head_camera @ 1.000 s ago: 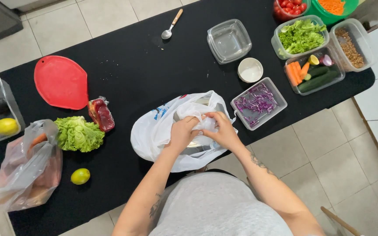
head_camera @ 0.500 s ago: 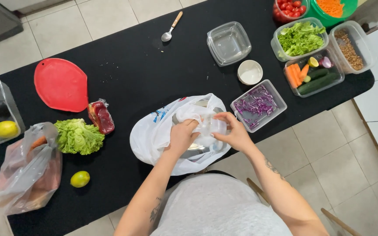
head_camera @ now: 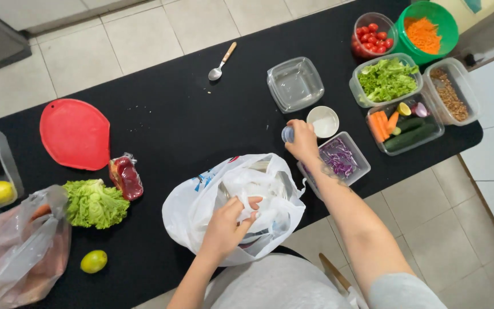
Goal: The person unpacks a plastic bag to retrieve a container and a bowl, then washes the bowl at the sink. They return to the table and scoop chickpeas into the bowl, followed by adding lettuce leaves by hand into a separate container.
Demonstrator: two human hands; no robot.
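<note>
A white plastic bag (head_camera: 201,206) lies open on the black counter (head_camera: 178,120) in front of me. My left hand (head_camera: 230,226) grips the bag's crumpled edge near its mouth. My right hand (head_camera: 303,140) is stretched out to the right of the bag and holds a small clear container (head_camera: 287,134), just left of a small white bowl (head_camera: 323,121) and above the tub of shredded purple cabbage (head_camera: 338,158).
An empty clear tub (head_camera: 295,83) and a spoon (head_camera: 221,62) lie farther back. Tubs of lettuce (head_camera: 385,79), grains (head_camera: 450,91), carrots and cucumber (head_camera: 406,125), tomatoes (head_camera: 373,35) and grated carrot (head_camera: 427,31) fill the right end. Red lid (head_camera: 74,133), lettuce head (head_camera: 94,203), lime (head_camera: 94,261) at left.
My right hand has left the bag and moved up and right with the small clear container. My left hand stays on the bag, which has sagged more closed.
</note>
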